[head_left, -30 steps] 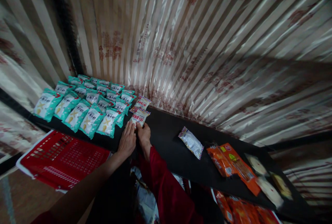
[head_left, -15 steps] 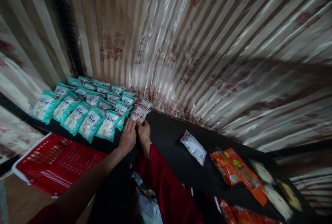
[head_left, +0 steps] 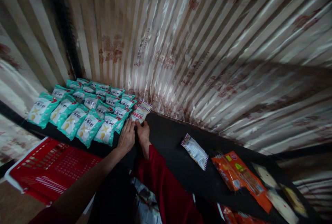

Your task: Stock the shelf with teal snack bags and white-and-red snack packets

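Observation:
Both hands meet at the near end of a small white packet with red print (head_left: pixel 139 114), which lies on the black shelf behind a similar packet's striped edge. My left hand (head_left: pixel 126 137) rests along its left side, fingers together and extended. My right hand (head_left: pixel 143 132) has its fingers bent on the packet's lower right corner, pinching it. Just left of the hands, several teal and white packets (head_left: pixel 107 129) stand in close rows.
A loose white packet with striped ends (head_left: pixel 195 151) lies to the right on the black shelf (head_left: pixel 166 137). Beyond it are orange packets (head_left: pixel 240 170) and pale round items (head_left: pixel 282 206). A red basket (head_left: pixel 52 168) sits below left. A striped curtain (head_left: pixel 168 44) hangs behind.
The view has shifted slightly, so the basket and the teal packets appear a little lower and farther left. Both hands remain at the same white packet.

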Tool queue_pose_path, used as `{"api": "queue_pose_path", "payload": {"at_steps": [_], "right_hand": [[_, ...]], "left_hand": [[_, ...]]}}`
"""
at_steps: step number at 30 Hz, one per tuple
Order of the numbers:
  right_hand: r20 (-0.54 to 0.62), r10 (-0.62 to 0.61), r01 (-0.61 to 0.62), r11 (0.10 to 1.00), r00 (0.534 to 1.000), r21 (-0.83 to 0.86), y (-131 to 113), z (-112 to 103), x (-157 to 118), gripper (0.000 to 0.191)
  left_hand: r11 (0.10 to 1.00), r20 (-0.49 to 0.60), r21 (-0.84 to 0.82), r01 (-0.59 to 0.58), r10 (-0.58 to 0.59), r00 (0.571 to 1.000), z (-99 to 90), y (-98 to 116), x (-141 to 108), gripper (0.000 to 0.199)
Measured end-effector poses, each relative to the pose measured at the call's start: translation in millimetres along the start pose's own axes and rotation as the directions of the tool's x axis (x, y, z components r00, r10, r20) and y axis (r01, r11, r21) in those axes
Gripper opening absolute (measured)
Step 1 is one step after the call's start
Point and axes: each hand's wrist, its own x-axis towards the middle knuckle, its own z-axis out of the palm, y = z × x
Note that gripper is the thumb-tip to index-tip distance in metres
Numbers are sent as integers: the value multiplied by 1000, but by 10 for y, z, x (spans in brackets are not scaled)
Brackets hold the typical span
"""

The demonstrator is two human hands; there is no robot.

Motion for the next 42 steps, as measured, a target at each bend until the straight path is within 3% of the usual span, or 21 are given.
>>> {"api": "queue_pose_path", "payload": {"at_steps": [4, 9, 13, 18, 22, 29, 42], "right_hand": [[-4, -24, 24, 1000, 1000, 3, -2, 8, 23, 30], [-24, -33, 30, 992, 999, -120, 5, -3, 52, 30], [-9, -42, 41, 993, 999, -112, 22, -17, 18, 40], [-107, -100, 88, 990, 989, -113, -11, -19, -70, 55], [-79, -120, 108, 983, 990, -145, -17, -6, -77, 52], [-80, -123, 119, 992, 989, -47, 48, -3, -71, 50], [-101, -102, 85, 984, 990, -157, -7, -248, -395, 41]], "left_hand": [[1000, -11, -13, -6, 6, 1000, 24, -20, 17, 50], [1000, 7, -13, -7, 7, 1000, 74, -36, 20, 52], [1000, -4, 8, -3, 3, 1000, 119, -48, 7, 53], [999, -2, 30, -25, 25, 1000, 131, -61, -7, 53], [999, -7, 28, -22, 22, 1000, 105, -45, -7, 55], [1000, 5, 5, -18, 17, 1000, 87, -45, 7, 55], [1000, 12, -18, -11, 11, 1000, -7, 35, 26, 54]]}}
